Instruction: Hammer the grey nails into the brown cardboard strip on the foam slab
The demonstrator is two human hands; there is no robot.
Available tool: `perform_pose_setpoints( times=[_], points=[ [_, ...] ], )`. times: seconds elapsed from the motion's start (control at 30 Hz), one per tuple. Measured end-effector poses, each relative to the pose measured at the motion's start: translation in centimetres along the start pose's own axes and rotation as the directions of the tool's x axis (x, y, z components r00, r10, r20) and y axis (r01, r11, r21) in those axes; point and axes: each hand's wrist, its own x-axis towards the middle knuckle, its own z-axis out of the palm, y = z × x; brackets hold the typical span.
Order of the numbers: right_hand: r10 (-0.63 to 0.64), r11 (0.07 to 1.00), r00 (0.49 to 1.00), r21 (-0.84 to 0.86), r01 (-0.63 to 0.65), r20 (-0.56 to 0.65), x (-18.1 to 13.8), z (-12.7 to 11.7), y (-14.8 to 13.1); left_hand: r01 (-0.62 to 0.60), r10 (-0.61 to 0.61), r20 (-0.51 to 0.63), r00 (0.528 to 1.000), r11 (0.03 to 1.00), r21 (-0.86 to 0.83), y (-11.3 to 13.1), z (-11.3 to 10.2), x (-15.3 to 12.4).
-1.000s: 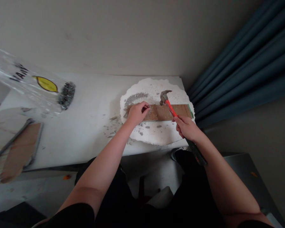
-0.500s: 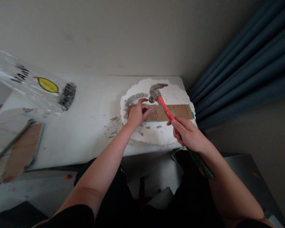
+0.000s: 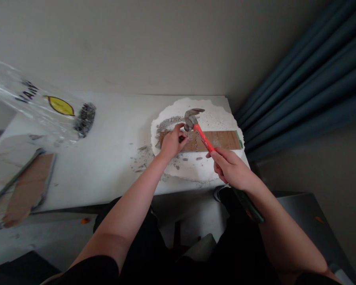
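Two hands in view, both yours. Your right hand is wrapped closed around the hammer, gripping where the red shaft meets the dark grip, with the butt end sticking out past your wrist. The steel head sits over the left end of the wooden board; contact or not, cannot tell. Judge the hammer stiff and head-heavy, probably easier to steer from lower on the dark grip. Your left hand rests on the board right beside the head, thumb and forefinger drawn together; what they pinch is too small to tell. The board lies across a white slab, crumbly-looking and likely fragile, on the white table. Count: one hammer, one board, one slab, many grey fragments, one clear plastic bag far left, one blue curtain right.
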Motion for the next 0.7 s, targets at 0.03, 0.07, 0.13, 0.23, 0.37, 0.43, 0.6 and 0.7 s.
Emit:
perform_pose_setpoints(
  times=[0.03,0.07,0.13,0.23,0.37,0.43,0.6,0.7],
  points=[
    [-0.002,1.000,1.000,-0.003,0.002,-0.002,0.05,0.07,0.06,-0.001,0.001,-0.001,1.000,1.000,0.003,-0.05,0.04,0.00],
    [-0.003,1.000,1.000,-0.008,0.003,-0.004,0.09,0.12,0.10,0.000,0.000,-0.003,1.000,1.000,0.004,-0.13,0.10,-0.01],
    [-0.006,1.000,1.000,-0.019,0.006,-0.003,0.16,0.17,0.16,0.003,-0.003,-0.012,1.000,1.000,-0.002,-0.32,0.25,-0.01],
    [-0.021,1.000,1.000,-0.008,0.021,-0.001,0.18,0.12,0.21,-0.010,0.007,-0.050,0.999,0.999,-0.052,-0.62,0.47,0.06],
    [-0.008,1.000,1.000,-0.025,0.007,-0.021,0.24,-0.02,0.33,-0.018,0.012,-0.055,0.998,0.993,-0.118,-0.71,0.50,0.16],
    [0.009,0.999,1.000,-0.039,-0.010,-0.015,0.29,-0.05,0.36,-0.006,0.000,-0.049,0.999,0.994,-0.105,-0.60,0.45,0.17],
    [-0.009,0.999,1.000,-0.049,0.008,-0.029,0.38,0.04,0.36,-0.010,0.006,-0.034,0.999,0.990,-0.138,-0.46,0.40,0.16],
    [-0.010,0.996,1.000,-0.091,0.007,-0.027,0.45,0.18,0.69,-0.073,0.055,-0.100,0.993,0.981,-0.182,-0.67,0.11,0.25]
  ],
)
